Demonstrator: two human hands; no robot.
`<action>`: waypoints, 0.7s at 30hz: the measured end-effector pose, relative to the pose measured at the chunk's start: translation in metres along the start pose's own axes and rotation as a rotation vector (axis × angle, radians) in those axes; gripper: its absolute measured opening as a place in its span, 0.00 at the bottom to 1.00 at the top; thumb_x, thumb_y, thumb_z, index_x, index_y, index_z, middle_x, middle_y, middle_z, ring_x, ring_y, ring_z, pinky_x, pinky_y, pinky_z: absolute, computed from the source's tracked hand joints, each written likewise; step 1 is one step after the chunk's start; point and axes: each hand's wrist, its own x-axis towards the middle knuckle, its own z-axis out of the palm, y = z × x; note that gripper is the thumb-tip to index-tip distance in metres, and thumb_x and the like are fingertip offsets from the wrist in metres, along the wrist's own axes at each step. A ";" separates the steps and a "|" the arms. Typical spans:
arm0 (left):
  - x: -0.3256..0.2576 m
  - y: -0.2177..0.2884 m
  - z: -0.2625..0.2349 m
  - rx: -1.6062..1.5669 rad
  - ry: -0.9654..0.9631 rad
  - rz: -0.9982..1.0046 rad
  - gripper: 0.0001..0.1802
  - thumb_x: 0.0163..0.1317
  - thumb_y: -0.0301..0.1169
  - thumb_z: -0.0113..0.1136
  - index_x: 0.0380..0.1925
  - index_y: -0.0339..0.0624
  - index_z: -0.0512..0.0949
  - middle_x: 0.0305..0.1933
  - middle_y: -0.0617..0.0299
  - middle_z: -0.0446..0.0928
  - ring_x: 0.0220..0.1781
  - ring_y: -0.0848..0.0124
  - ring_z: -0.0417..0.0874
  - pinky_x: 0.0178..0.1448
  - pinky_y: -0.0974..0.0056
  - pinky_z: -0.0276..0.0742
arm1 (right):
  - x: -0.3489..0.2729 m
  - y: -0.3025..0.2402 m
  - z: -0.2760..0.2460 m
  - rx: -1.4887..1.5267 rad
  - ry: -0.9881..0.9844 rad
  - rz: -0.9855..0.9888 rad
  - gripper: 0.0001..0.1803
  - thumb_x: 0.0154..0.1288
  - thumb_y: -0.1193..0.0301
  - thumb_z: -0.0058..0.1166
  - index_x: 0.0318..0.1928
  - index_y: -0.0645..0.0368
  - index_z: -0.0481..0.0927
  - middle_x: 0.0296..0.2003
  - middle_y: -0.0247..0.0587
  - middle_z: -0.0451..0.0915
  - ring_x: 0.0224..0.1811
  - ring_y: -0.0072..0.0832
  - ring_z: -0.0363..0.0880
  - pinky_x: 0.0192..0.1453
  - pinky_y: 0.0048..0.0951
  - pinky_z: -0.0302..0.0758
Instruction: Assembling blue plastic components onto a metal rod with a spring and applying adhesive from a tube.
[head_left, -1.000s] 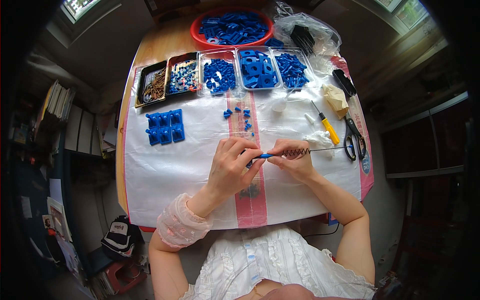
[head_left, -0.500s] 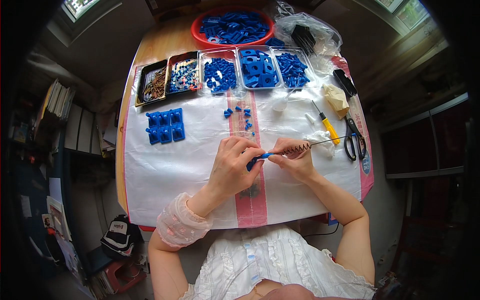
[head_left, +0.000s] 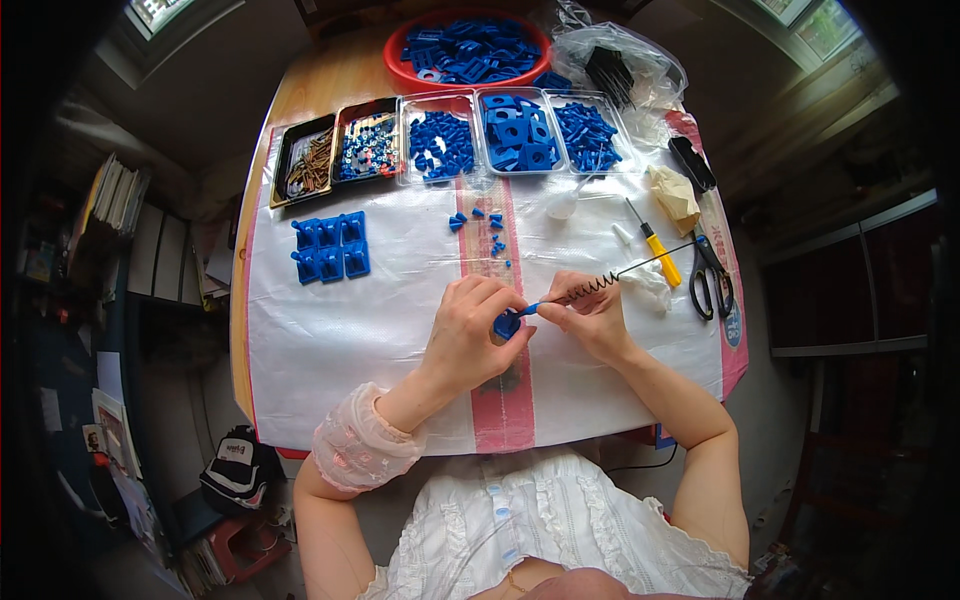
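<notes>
Over the middle of the table, my left hand [head_left: 462, 335] pinches a blue plastic part [head_left: 507, 324] between thumb and fingers. Facing it, my right hand [head_left: 595, 322] is closed on a dark coiled wire spring [head_left: 592, 288], whose long straight end points out to the upper right. A narrow blue piece [head_left: 533, 309] bridges the gap between both hands' fingertips, in line with the spring. Fingers hide how these pieces join. Beyond my hands lie several small blue plugs [head_left: 496, 224]. To the left stand blue block-like assemblies [head_left: 331, 248] in two rows.
Along the back sit trays of screws [head_left: 310, 165], nuts [head_left: 368, 150] and blue parts [head_left: 515, 135], before a red basin [head_left: 395, 72]. At right lie a yellow-handled screwdriver [head_left: 661, 259], black scissors [head_left: 711, 285], crumpled tissue [head_left: 648, 288] and a clear plastic bag [head_left: 650, 60].
The spring has tilted, its straight end swinging upward and slightly left. The blue part in my left hand has turned and shows more of itself. Both hands stay nearly in place.
</notes>
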 end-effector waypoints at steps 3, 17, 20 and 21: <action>-0.001 -0.006 0.001 -0.025 -0.007 -0.002 0.07 0.52 0.25 0.70 0.30 0.41 0.81 0.34 0.61 0.79 0.37 0.66 0.79 0.45 0.63 0.71 | 0.001 -0.001 0.001 0.002 -0.006 0.011 0.04 0.60 0.81 0.66 0.33 0.64 0.83 0.29 0.32 0.79 0.31 0.15 0.76 0.36 0.18 0.72; -0.001 -0.017 -0.011 -0.705 -0.291 -0.461 0.09 0.60 0.31 0.66 0.31 0.33 0.83 0.27 0.66 0.80 0.24 0.81 0.74 0.28 0.72 0.70 | 0.002 -0.001 0.002 0.107 -0.051 0.076 0.02 0.63 0.82 0.61 0.35 0.65 0.85 0.25 0.30 0.77 0.24 0.14 0.72 0.25 0.18 0.66; -0.001 -0.025 -0.011 -0.754 -0.318 -0.484 0.10 0.61 0.32 0.66 0.34 0.34 0.82 0.30 0.65 0.80 0.28 0.81 0.76 0.33 0.72 0.73 | 0.002 0.001 0.002 0.116 -0.022 0.073 0.02 0.63 0.82 0.61 0.34 0.64 0.85 0.24 0.30 0.77 0.23 0.14 0.72 0.24 0.18 0.66; -0.001 -0.027 -0.012 -0.769 -0.331 -0.491 0.11 0.62 0.33 0.66 0.36 0.34 0.82 0.31 0.65 0.80 0.29 0.80 0.77 0.34 0.72 0.74 | 0.003 0.001 0.002 0.133 0.001 0.083 0.02 0.63 0.82 0.61 0.34 0.64 0.85 0.24 0.30 0.77 0.22 0.14 0.71 0.24 0.18 0.66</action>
